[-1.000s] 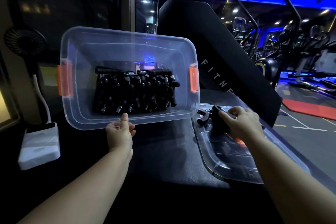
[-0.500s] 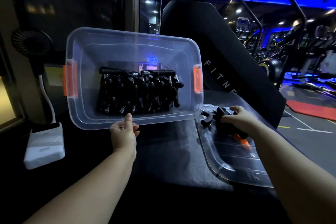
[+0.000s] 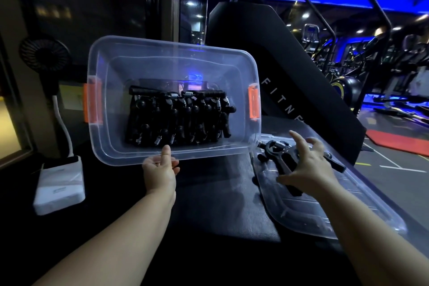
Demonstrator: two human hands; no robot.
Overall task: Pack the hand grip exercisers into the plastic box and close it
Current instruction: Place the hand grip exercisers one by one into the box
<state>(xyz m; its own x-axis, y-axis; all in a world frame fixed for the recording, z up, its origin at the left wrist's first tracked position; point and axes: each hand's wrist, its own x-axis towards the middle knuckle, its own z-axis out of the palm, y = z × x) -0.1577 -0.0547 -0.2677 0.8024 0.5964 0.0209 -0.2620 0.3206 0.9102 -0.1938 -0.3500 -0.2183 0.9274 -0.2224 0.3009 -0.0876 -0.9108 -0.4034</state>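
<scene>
A clear plastic box (image 3: 162, 62) with orange latches (image 3: 253, 104) is tipped up with its opening facing me. Several black hand grip exercisers (image 3: 178, 118) are stacked inside it. My left hand (image 3: 160, 172) grips the box's near rim, thumb up on the edge. The clear lid (image 3: 301, 213) lies flat to the right. Loose black exercisers (image 3: 276, 148) rest on the lid's far end. My right hand (image 3: 308, 169) hovers over them with its fingers spread and holds nothing.
A white box-shaped device (image 3: 60, 183) with a white cable sits at the left, below a small black fan (image 3: 44, 54). A black slanted machine panel (image 3: 290, 72) rises behind the box. Gym machines and a floor drop lie to the right.
My right hand, which was gripping the exercisers on the lid, has opened with its fingers spread above them. The box stays tipped in my left hand.
</scene>
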